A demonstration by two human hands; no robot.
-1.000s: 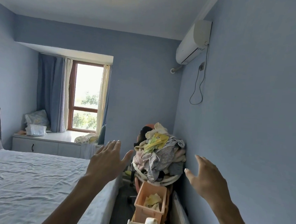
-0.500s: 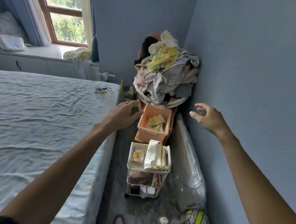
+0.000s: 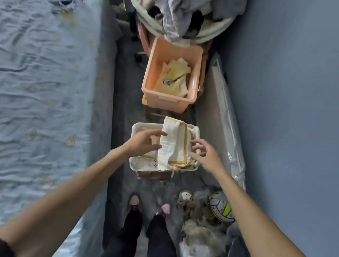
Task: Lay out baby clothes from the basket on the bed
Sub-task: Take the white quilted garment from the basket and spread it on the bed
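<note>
A white perforated basket (image 3: pixel 140 164) sits atop a small cart in the narrow aisle between the bed (image 3: pixel 48 81) and the wall. A folded white cloth with orange trim (image 3: pixel 173 144) lies on top of it, overhanging the front and back rims. My left hand (image 3: pixel 144 142) is at the cloth's left edge, fingers stretched out and touching it. My right hand (image 3: pixel 205 152) is at the cloth's right edge with loosely bent fingers; neither hand plainly grips anything. More folded items lie under the cloth, mostly hidden.
Beyond the cart stands a peach plastic bin (image 3: pixel 195 86) holding a yellow garment (image 3: pixel 175 77). Behind it a clothes pile (image 3: pixel 178 7) fills a round seat. A plastic-wrapped panel (image 3: pixel 221 115) leans on the right wall. Stuffed toys (image 3: pixel 186 197) and a ball (image 3: pixel 221 209) lie by my feet.
My view has tipped from the room down to the aisle. Both hands have dropped from in front of me to either side of the folded cloth on the white basket.
</note>
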